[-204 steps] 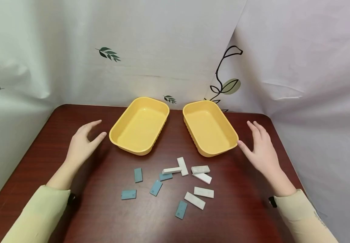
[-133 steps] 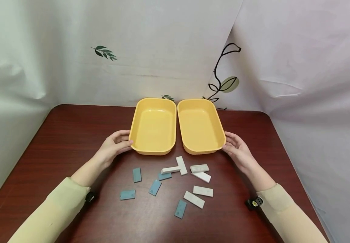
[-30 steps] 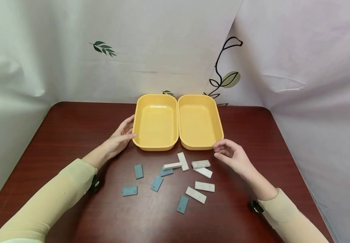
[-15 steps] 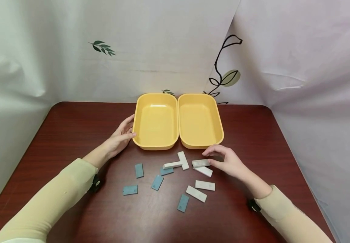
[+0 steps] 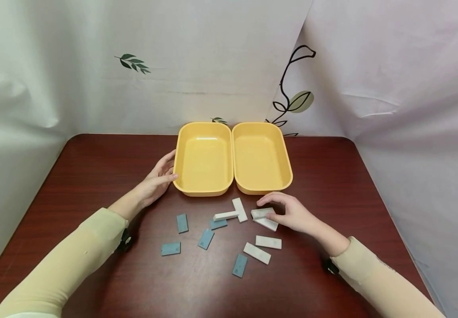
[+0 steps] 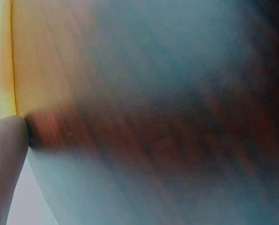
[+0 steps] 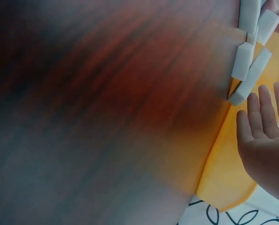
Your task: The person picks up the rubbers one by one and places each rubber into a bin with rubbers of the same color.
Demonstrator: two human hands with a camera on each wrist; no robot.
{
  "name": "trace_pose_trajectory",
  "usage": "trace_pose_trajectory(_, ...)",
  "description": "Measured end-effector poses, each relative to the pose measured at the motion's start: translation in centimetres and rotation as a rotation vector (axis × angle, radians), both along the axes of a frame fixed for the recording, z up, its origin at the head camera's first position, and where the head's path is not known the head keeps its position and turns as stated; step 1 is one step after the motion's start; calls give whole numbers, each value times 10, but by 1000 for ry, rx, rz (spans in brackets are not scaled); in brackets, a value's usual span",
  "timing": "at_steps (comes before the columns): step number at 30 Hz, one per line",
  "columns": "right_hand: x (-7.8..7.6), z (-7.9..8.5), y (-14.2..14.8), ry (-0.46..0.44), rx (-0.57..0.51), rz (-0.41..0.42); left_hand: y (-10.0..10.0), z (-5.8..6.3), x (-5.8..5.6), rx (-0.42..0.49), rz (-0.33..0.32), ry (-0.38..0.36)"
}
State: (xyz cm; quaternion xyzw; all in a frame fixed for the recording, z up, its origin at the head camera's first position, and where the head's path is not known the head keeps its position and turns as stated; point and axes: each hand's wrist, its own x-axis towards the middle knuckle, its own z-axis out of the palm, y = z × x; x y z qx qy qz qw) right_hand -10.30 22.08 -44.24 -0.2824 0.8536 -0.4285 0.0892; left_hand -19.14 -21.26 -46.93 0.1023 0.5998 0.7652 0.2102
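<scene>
My left hand (image 5: 155,183) rests at the outer side of the left yellow tray (image 5: 205,193), its thumb on the rim and the fingers along the wall. In the left wrist view, one fingertip (image 6: 11,133) meets the yellow edge. My right hand (image 5: 292,214) reaches in over a greyish-white oblong block (image 5: 259,213) that lies across a white block (image 5: 267,225). Its thumb is at the near side of the upper block; the other fingers arch above its far side, apart from it. In the right wrist view the fingers (image 7: 255,115) look fairly straight.
The right yellow tray (image 5: 256,192) stands side by side with the left one at the table's back. Two white blocks (image 5: 240,210) touch in a T over a blue-green tile (image 5: 219,224). Two more white blocks (image 5: 257,253) and several blue-green tiles (image 5: 206,239) lie nearer.
The two trays, earlier apart and angled, have been pushed together. My right hand has left the right tray's corner and moved down-left to the stacked blocks. My left hand stays at its tray.
</scene>
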Motion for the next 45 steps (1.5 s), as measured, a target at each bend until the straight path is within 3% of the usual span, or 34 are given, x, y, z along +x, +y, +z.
trace_pose_trajectory(22, -15, -11, -1, -32, 72, 81, -3, -2, 2, -13, 0, 1)
trace_pose_trajectory(36, -16, -8, -2, -63, 75, 75, -1, -1, 1, -9, 9, -12)
trace_pose_trajectory(45, -8, -2, -2, -64, 43, 62, 0, 0, 1, -10, -1, -7)
